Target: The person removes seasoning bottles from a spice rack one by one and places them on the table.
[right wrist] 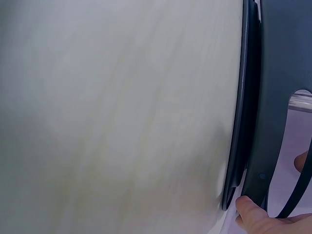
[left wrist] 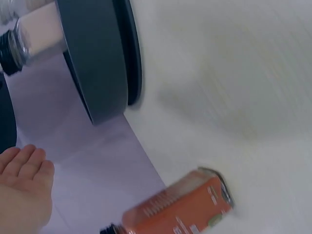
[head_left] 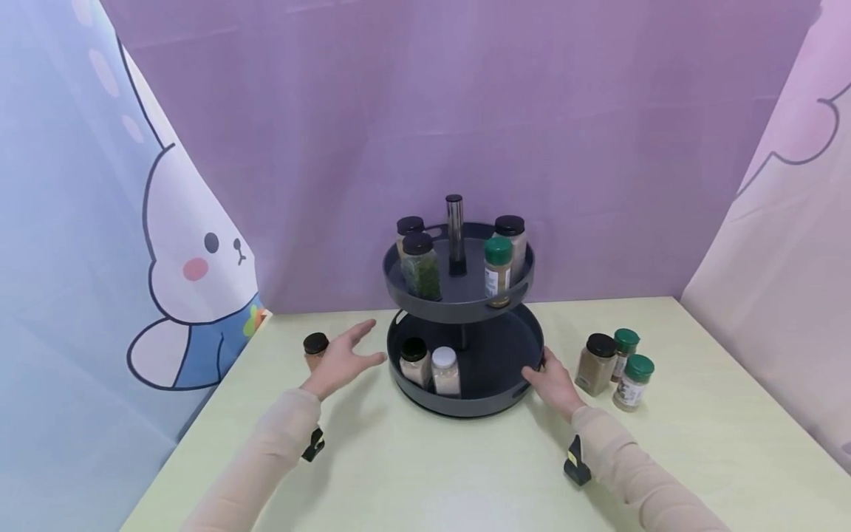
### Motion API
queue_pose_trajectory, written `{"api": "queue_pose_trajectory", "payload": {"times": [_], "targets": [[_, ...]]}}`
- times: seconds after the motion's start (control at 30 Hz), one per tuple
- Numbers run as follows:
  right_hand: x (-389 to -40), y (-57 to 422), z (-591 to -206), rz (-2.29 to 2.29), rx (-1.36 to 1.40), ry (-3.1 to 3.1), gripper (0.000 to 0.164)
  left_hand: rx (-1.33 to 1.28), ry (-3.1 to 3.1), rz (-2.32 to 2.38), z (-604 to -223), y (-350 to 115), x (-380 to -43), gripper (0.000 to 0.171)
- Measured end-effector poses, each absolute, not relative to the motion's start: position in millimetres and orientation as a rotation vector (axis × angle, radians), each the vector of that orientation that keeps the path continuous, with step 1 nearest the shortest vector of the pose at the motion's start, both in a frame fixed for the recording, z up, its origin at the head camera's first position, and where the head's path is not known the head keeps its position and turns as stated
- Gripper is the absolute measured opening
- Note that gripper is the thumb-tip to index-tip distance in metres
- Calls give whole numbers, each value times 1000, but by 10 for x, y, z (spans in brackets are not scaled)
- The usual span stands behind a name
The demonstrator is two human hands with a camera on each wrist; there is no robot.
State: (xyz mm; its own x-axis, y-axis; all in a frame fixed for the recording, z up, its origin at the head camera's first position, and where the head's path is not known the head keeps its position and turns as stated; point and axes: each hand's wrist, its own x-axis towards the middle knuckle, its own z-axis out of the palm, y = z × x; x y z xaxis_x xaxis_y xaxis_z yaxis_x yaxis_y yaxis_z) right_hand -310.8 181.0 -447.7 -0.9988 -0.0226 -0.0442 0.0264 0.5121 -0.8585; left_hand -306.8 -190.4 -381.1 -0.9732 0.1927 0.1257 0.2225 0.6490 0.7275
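A dark grey two-tier turntable [head_left: 462, 407] with a central post [head_left: 455, 229] stands on the table. My right hand [head_left: 557, 384] grips the right side of its lower tray, thumb over the rim; the right wrist view shows the fingertips [right wrist: 249, 209] against the outer wall beside a cut-out handle. To the left of the turntable, my left hand [head_left: 340, 362] is held open with the thumb spread, holding nothing. Behind it is a black-capped jar [head_left: 315, 347], orange-red in the left wrist view. A dark-capped jar [head_left: 415, 366] and a white-capped jar [head_left: 446, 373] sit in the lower tray.
The upper tray carries a green-capped jar [head_left: 498, 272], a jar of green herbs [head_left: 421, 270] and two more black-capped jars. On the table at right stand a black-capped jar [head_left: 596, 366] and two green-capped jars [head_left: 631, 384]. A purple cloth [head_left: 598, 162] hangs behind.
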Motion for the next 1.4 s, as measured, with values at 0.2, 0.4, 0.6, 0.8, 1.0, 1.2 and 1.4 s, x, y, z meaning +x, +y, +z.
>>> {"api": "queue_pose_trajectory", "payload": {"times": [0.2, 0.4, 0.6, 0.8, 1.0, 1.2, 1.4], "targets": [[-3096, 1789, -4460, -1529, 3, 2694, 67, -411, -2848, -1321, -3892, -1764, -3067, 74], [-3100, 1784, -4458, -1527, -1, 2697, 68, -456, -2867, -1341, -4000, -1652, -3113, 76], [-3106, 1795, -4457, -1515, 10, 2696, 68, -489, -2853, -1399, -4085, -1555, -3171, 80], [-3111, 1802, -4469, -1512, 28, 2690, 68, -496, -2844, -1412, -4144, -1470, -3199, 79], [-3108, 1809, -4475, -1507, 26, 2698, 67, -502, -2832, -1380, -4190, -1411, -3211, 74], [-3113, 1816, -4477, -1507, 25, 2685, 68, -450, -2864, -1349, -4204, -1383, -3221, 74], [-3110, 1818, -4470, -1514, 22, 2683, 69, -416, -2872, -1362, -4194, -1353, -3214, 74]]}}
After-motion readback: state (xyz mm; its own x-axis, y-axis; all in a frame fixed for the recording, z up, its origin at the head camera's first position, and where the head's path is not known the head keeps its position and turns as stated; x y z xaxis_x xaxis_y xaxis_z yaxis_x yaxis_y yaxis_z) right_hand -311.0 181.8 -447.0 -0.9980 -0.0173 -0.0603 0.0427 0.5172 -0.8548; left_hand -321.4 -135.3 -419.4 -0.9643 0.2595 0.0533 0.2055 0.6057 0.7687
